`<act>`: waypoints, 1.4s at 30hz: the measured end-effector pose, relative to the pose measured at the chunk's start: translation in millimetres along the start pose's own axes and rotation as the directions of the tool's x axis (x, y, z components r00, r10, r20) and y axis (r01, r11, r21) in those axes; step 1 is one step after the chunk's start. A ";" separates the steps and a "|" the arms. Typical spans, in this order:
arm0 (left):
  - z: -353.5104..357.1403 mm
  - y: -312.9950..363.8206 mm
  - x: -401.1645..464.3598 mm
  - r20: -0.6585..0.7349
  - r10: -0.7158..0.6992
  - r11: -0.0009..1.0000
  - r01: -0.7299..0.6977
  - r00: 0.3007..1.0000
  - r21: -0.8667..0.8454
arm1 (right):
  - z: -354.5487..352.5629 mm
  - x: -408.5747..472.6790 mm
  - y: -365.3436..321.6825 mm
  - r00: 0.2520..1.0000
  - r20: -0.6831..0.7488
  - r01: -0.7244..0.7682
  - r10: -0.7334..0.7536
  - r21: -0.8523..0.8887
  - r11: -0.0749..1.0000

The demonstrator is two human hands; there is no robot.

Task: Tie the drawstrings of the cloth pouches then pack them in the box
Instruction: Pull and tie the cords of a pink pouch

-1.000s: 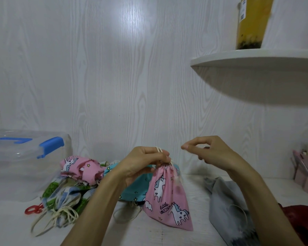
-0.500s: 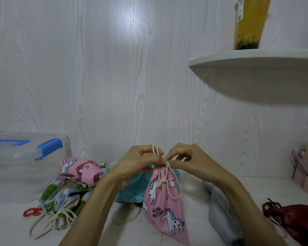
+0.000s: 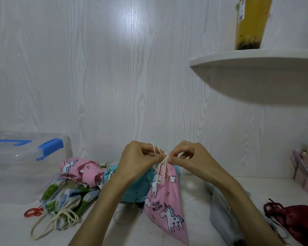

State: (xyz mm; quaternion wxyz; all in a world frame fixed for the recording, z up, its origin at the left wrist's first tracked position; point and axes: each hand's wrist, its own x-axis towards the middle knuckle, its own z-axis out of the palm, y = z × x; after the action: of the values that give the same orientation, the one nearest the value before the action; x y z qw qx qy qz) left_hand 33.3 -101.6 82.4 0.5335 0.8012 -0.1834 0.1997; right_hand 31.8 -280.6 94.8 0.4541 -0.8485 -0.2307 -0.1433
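1. Pink unicorn pouch (image 3: 164, 197): hangs at centre above the worktop (image 3: 194, 192), neck gathered.
2. Cream drawstring (image 3: 161, 163): my left hand (image 3: 139, 162) and right hand (image 3: 192, 157) have fingers pinched narrow on its strands.
3. Advice: I judge even, opposed tension seats the knot snug.
4. Clear box (image 3: 25, 166), far left: lid on, contents indiscernible.
5. Loose pouches (image 3: 75, 185): heaped beside it, unpacked.

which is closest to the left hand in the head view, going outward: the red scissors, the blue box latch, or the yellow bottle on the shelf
From the left hand:
1. blue box latch, off to the left on the clear box.
2. red scissors, lower left on the table.
3. yellow bottle, high on the right-hand shelf.
The latch and scissors are fairly close in rank.
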 end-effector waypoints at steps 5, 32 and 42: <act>4.1 -4.0 -0.3 -0.069 0.079 0.993 -0.072 0.994 0.098 | -2.8 -0.1 2.3 0.972 0.103 -0.225 0.213 0.119 0.967; -0.6 -9.9 8.4 0.077 -0.323 0.925 0.331 0.943 -0.185 | 9.1 9.5 15.8 0.961 0.085 -0.263 0.263 0.579 0.772; -0.3 -19.7 9.4 0.029 -0.287 0.955 0.288 0.958 -0.064 | -4.7 8.4 6.9 0.956 0.155 -0.239 0.250 -0.086 0.967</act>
State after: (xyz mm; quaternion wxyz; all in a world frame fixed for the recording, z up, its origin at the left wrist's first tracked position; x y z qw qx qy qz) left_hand 51.3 -94.9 71.9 0.5817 0.8028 -0.0767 0.1060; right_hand 42.5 -285.6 96.3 0.4193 -0.8940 -0.1560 -0.0231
